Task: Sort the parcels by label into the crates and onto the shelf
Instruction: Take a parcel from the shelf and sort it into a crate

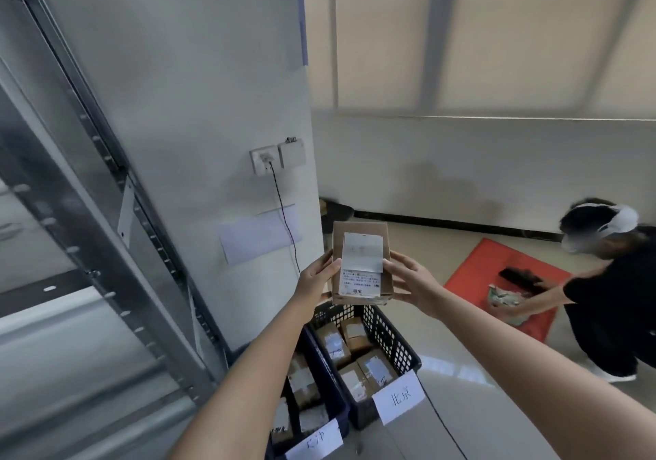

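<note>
From my head camera I see both my arms stretched forward, holding a brown cardboard parcel (360, 264) up in the air between them, its top face turned toward me. My left hand (314, 278) grips the parcel's left edge, thumb curled over onto the white shipping label (362, 264), fingers wrapped underneath. My right hand (408, 280) holds the right edge the same way, thumb touching the label's side, so each grip is closed around the box. The print on the label is too blurred to read. The parcel hangs above the far end of a black perforated crate (394, 339) on the floor, which carries a white paper tag reading 北京 (399, 397) and holds several small cardboard parcels (349, 347). Just beside it on the left sits a dark blue crate (335, 402) with its own handwritten tag (314, 442) and more parcels inside. A metal shelf frame (106, 211) rises at my left. At the right another person (610, 282) crouches over a red mat (472, 271).
</note>
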{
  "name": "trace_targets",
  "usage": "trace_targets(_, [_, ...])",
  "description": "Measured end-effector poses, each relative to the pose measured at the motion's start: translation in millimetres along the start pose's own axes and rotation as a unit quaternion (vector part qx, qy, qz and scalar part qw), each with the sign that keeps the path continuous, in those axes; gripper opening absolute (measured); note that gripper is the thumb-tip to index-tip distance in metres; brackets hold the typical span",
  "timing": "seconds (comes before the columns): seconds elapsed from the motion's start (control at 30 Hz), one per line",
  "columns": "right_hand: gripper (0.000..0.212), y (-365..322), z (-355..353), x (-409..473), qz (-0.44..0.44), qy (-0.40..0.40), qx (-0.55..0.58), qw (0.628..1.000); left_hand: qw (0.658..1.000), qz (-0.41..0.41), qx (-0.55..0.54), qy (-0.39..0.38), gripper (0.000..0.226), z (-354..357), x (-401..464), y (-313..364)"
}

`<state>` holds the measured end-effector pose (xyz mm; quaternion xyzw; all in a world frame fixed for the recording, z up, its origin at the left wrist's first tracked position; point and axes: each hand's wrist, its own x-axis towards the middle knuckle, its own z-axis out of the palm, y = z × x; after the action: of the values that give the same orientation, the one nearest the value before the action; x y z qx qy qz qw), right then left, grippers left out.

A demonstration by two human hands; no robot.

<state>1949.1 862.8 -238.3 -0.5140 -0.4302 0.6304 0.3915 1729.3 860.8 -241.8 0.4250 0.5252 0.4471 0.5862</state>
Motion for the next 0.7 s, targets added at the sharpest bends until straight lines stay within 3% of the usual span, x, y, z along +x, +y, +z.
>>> trace_targets(0.7, [0.048,-48,-30,120,-0.01,0.021,-0.026,0.999,1.0,0.012,-0.008,-0.012,0.054,7,129,22])
